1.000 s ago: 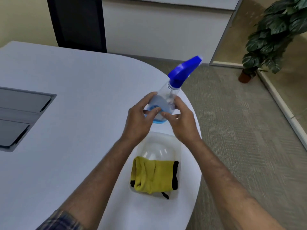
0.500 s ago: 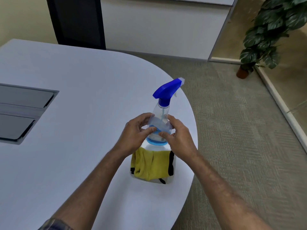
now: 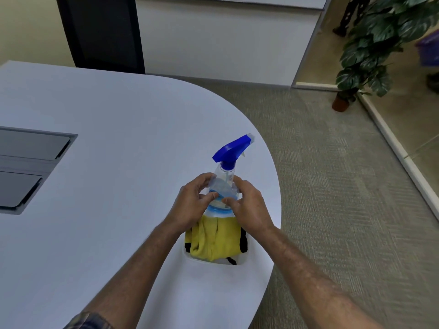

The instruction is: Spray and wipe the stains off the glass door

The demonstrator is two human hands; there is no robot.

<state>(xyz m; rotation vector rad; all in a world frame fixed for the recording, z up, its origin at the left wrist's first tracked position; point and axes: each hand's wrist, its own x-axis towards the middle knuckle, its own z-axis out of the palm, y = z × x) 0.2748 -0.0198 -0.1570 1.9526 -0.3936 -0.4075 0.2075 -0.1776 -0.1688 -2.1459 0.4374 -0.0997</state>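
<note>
Gripping the clear spray bottle [image 3: 224, 186] from both sides, the left hand [image 3: 193, 207] and right hand [image 3: 249, 207] press their fingertips on its body. It stands upright, blue trigger head [image 3: 231, 148] on top, in a clear tray [image 3: 237, 261] by the table's [image 3: 107, 162] rounded right edge, just beyond a yellow cloth [image 3: 213, 241].

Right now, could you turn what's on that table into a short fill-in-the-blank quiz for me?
1. Both hands, left and right, grip the clear spray bottle, whose trigger head is coloured ____.
2. The cloth in the clear tray below the bottle is mostly ____.
3. The tray sits near the table's rounded ____.
4. On the floor at the far right stands a potted ____.

Missing words: blue; yellow; edge; plant
</note>
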